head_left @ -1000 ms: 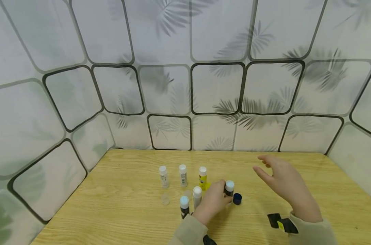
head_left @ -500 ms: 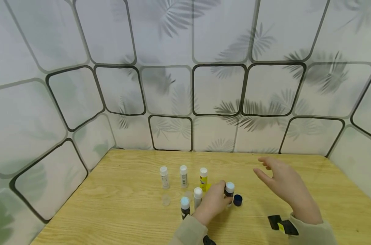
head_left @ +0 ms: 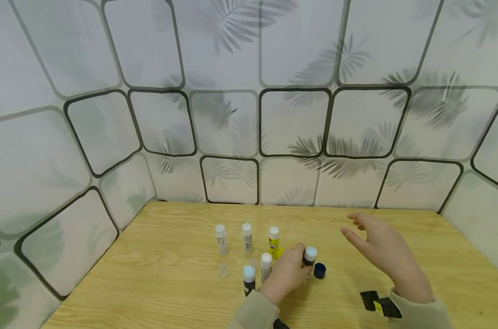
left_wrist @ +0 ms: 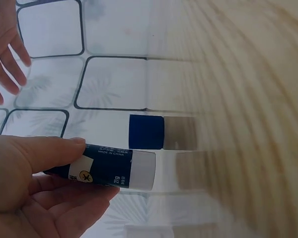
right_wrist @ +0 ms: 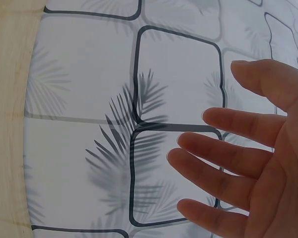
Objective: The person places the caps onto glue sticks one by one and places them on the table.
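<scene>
My left hand (head_left: pixel 288 272) grips a dark blue glue stick (left_wrist: pixel 109 166) between thumb and fingers. It stands nearly upright, its pale blue top (head_left: pixel 310 253) showing above the fingers and its white base close over the table. Just right of it sits a dark blue cap (head_left: pixel 320 270) on the wood. The right hand (head_left: pixel 382 246) hovers to the right of the cap, palm turned inward, fingers relaxed and holding nothing. In the right wrist view this hand's fingers (right_wrist: pixel 223 153) are spread apart against the wall.
Left of the left hand stand a white glue stick (head_left: pixel 266 267) and another dark one (head_left: pixel 249 279). Behind them are a yellow glue stick (head_left: pixel 273 242) and two white ones. A clear cap (head_left: pixel 223 269) lies at left, a yellow cap (head_left: pixel 281 252) beside the yellow stick. A patterned wall (head_left: pixel 288 180) borders the wooden table (head_left: pixel 150 283).
The held glue stick leans very slightly more to the right. The head view has shifted a little; both hands otherwise keep their places.
</scene>
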Tool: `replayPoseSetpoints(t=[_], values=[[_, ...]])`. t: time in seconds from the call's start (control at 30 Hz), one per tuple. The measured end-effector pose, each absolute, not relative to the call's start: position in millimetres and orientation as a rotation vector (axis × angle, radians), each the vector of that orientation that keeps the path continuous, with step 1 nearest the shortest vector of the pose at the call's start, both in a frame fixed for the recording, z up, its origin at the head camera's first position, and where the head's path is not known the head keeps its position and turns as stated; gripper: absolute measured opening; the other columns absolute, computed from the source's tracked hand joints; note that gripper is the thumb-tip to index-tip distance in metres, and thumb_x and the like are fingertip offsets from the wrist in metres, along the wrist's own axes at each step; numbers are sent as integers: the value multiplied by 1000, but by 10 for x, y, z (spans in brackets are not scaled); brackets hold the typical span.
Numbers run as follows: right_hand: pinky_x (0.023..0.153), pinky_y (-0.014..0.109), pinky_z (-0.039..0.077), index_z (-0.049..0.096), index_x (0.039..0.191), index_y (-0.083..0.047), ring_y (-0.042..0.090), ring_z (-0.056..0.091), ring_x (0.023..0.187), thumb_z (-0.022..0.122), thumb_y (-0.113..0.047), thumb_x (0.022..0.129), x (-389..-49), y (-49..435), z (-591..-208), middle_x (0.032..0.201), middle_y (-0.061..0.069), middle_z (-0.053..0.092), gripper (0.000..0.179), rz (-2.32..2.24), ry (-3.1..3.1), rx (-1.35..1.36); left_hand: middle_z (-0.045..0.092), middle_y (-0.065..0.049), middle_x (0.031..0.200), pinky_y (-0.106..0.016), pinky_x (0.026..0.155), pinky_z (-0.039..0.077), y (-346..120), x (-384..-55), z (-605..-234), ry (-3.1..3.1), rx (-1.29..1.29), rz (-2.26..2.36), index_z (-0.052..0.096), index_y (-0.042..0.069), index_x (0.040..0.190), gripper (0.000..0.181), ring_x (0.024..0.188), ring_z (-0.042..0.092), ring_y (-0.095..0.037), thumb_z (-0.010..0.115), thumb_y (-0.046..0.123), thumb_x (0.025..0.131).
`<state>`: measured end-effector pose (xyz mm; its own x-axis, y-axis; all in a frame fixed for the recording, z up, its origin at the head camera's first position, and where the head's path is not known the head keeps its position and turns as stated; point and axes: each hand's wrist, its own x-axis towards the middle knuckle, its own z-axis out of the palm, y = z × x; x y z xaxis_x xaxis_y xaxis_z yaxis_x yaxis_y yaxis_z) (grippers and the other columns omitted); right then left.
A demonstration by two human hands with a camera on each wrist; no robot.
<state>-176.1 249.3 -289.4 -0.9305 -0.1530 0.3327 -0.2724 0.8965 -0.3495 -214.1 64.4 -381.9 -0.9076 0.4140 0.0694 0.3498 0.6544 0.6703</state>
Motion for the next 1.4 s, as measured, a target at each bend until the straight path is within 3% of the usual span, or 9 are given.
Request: replayPoseSetpoints(t=[0.6,1.4], values=[[67,50,43,50,118,3,38,53,93,47,-45,88,-1763,2495,-2897,104,23,57,57,579,-2751,329,55,3,82,-20,56,44,660,-2041,-3584,2693,687,1305,54,7,96,22,69,51,-5,66,11,79],[67,50,43,50,118,2,39,53,94,47,-47,88,-1776,2484,-2914,106,24,56,58,572,-2761,314,59,1,89,-18,61,44,486,-1974,-3374,2843,820,1499,58,6,101,23,75,54,-4,64,11,80]])
